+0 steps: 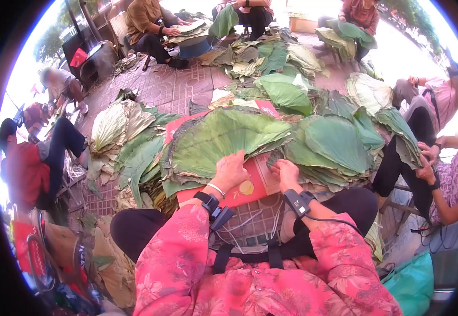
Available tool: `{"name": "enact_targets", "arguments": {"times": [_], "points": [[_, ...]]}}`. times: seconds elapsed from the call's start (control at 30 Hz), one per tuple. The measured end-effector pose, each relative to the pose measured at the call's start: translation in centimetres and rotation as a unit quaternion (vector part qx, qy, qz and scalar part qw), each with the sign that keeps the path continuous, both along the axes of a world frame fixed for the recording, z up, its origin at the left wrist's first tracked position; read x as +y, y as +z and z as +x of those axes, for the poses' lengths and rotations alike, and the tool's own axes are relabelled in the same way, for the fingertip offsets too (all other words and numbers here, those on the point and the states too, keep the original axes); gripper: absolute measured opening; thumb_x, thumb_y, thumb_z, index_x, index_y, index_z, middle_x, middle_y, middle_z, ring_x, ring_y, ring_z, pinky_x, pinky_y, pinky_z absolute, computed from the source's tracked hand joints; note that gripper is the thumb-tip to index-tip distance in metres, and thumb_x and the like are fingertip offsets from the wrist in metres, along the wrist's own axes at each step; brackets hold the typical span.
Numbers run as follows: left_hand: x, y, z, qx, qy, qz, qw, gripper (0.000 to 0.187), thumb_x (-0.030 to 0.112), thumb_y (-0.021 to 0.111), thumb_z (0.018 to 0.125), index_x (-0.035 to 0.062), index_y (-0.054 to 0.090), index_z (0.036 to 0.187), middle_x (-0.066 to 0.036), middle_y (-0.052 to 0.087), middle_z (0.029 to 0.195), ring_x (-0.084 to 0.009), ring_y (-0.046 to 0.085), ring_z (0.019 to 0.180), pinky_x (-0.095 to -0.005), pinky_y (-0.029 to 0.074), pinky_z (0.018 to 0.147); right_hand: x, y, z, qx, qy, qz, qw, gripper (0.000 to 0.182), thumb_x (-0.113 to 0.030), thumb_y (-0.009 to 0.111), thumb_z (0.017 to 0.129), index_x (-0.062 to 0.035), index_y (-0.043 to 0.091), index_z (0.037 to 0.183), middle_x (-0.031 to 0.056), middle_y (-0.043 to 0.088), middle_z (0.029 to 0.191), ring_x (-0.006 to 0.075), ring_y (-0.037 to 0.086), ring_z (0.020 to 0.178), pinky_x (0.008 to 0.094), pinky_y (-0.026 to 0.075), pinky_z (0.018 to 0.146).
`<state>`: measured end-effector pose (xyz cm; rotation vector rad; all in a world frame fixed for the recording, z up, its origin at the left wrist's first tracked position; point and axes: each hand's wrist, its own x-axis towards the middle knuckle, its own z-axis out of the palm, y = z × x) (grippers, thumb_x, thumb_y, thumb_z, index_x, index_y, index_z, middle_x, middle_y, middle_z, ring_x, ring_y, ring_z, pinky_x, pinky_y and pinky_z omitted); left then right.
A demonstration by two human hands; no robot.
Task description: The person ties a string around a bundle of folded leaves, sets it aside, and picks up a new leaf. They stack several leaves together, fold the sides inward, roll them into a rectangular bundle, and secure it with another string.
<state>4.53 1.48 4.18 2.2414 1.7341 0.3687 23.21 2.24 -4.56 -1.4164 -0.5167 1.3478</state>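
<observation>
A stack of large green leaves (223, 138) lies on a red cardboard sheet (239, 185) in front of my knees. My left hand (230, 171) is at the front edge of the stack, its fingers bent against the top leaf; whether they grip it cannot be made out. To the right, my right hand (286, 174) has its fingers pinched together beside a small dark piece of leaf (275, 157) at the stack's edge. Both wrists carry black strapped devices. More broad green leaves (329, 142) are piled just right of the stack.
Folded pale and green leaves (118, 126) lie at the left. Further heaps (281, 92) spread ahead over the paving (160, 87). Several people sit around, some holding leaves. A blue basin (195, 46) stands at the far side, a green bag (411, 284) at lower right.
</observation>
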Motion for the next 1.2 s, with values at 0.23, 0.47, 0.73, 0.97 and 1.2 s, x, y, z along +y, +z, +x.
{"name": "enact_targets", "arguments": {"times": [0.23,0.47,0.73,0.97,1.2], "points": [[-2.9,-2.4,-0.5,0.040,-0.070,0.088,0.993,0.037,0.013,0.056,0.063,0.0094,0.052,0.099,-0.015,0.055,0.086,-0.0339,0.054,0.087,-0.0453,0.047,0.069,2.7,1.9,-0.5,0.398,-0.003,0.113,0.910,0.059,-0.048,0.055,0.085,-0.0047,0.044,0.124,0.0147,0.055,0.116,0.0294,0.048,0.113,0.0432,0.034,0.099],[0.3,-0.8,0.1,0.037,-0.047,0.041,0.997,0.053,0.045,0.061,0.075,0.0129,0.050,0.116,-0.014,0.049,0.107,-0.0335,0.044,0.106,-0.0480,0.041,0.084,4.7,0.0,-0.6,0.110,-0.093,0.092,0.985,0.039,0.000,0.070,0.072,0.0012,0.056,0.107,0.0090,0.062,0.100,0.0209,0.061,0.084,0.0334,0.048,0.076],[7.1,-5.1,0.3,0.114,-0.063,-0.029,0.991,0.074,0.059,0.056,0.073,0.0241,0.036,0.135,-0.013,0.019,0.146,-0.0375,0.014,0.135,-0.0664,0.020,0.096,4.1,-0.7,-1.6,-0.236,0.017,0.216,0.947,0.038,0.000,0.057,0.078,-0.0008,0.052,0.116,0.0111,0.063,0.101,0.0273,0.059,0.087,0.0324,0.045,0.076],[8.9,-10.8,-3.9,-0.151,-0.067,0.036,0.986,0.062,0.045,0.061,0.074,0.0113,0.048,0.125,-0.008,0.046,0.130,-0.0247,0.039,0.120,-0.0506,0.032,0.091,0.8,1.3,-4.1,-0.593,0.198,0.401,0.670,0.054,0.003,0.046,0.073,-0.0072,0.046,0.126,0.0122,0.048,0.128,0.0320,0.045,0.117,0.0397,0.035,0.093],[7.8,-3.6,-5.9,-0.379,0.144,0.025,0.914,0.031,0.014,0.054,0.083,0.0087,0.056,0.114,-0.009,0.061,0.104,-0.0244,0.055,0.101,-0.0336,0.038,0.085,0.6,0.7,-4.3,-0.672,0.269,0.360,0.589,0.053,-0.003,0.049,0.071,-0.0103,0.049,0.124,0.0089,0.046,0.129,0.0282,0.039,0.122,0.0429,0.032,0.094]]}}
